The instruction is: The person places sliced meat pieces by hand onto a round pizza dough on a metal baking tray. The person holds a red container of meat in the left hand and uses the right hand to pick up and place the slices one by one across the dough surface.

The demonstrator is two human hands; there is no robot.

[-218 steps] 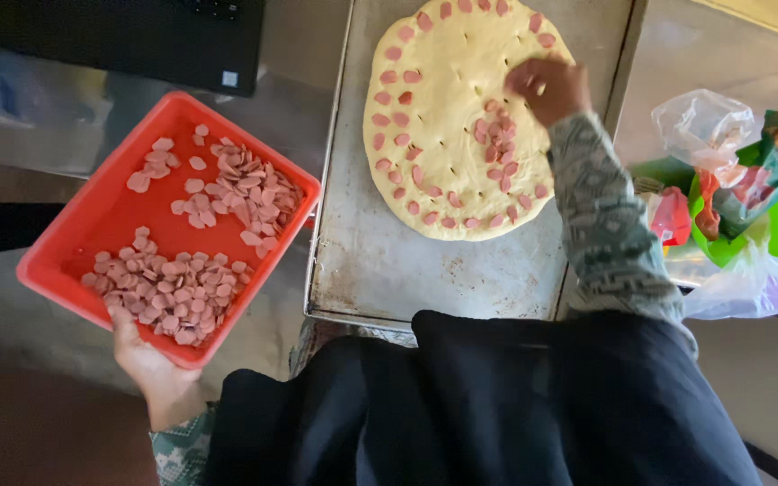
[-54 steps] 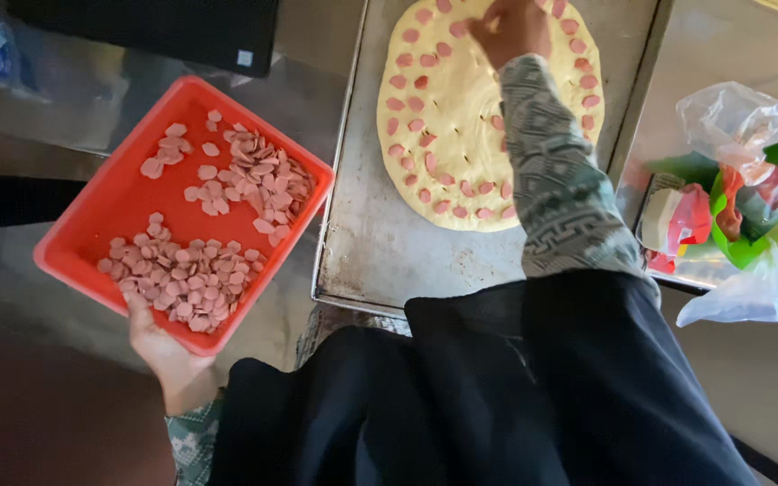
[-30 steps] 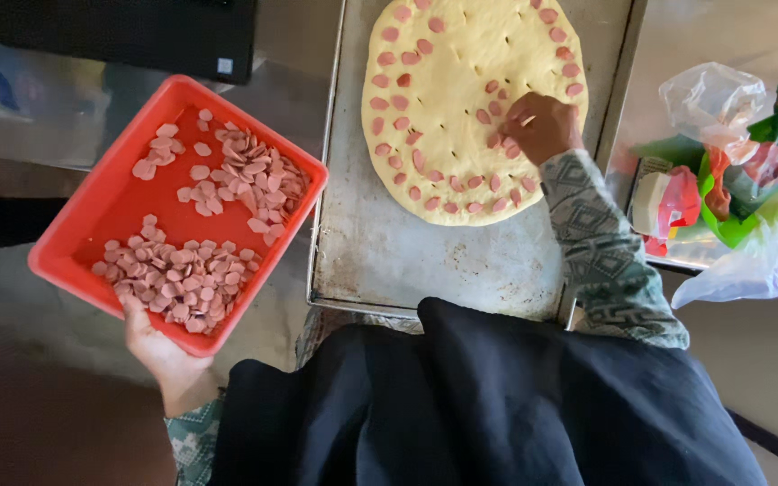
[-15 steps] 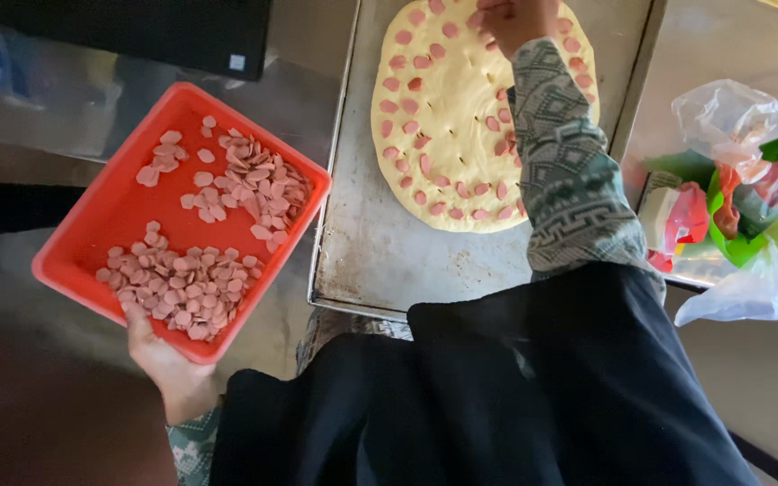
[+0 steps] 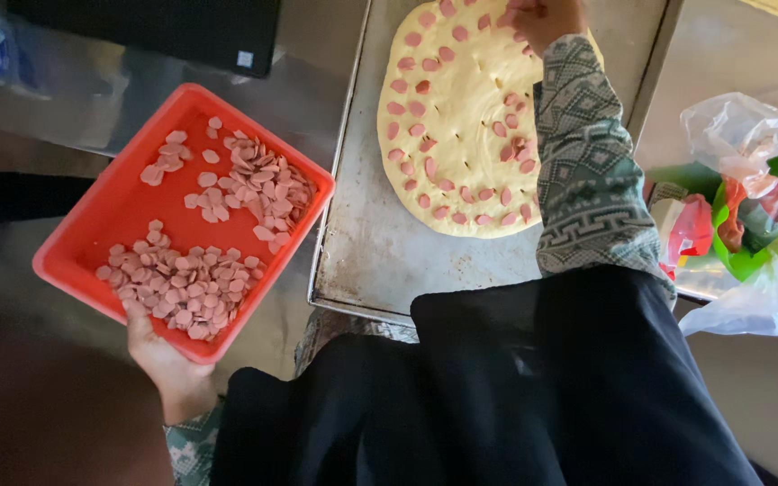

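Your left hand [image 5: 168, 364], fingers clamped on red tray [image 5: 110, 202] of sausage slices [image 5: 186, 288] | your right hand [image 5: 547, 16] over dough [image 5: 461, 135] on baking sheet [image 5: 380, 252], fingers partly cropped, grip cannot tell | bags [image 5: 749, 216] at right

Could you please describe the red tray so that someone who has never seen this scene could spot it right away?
Start at the big metal baking sheet carrying the round dough. Just off its left edge, the left hand holds up a square red tray by its near rim. It is the only red container, and it holds loose pink sausage slices.
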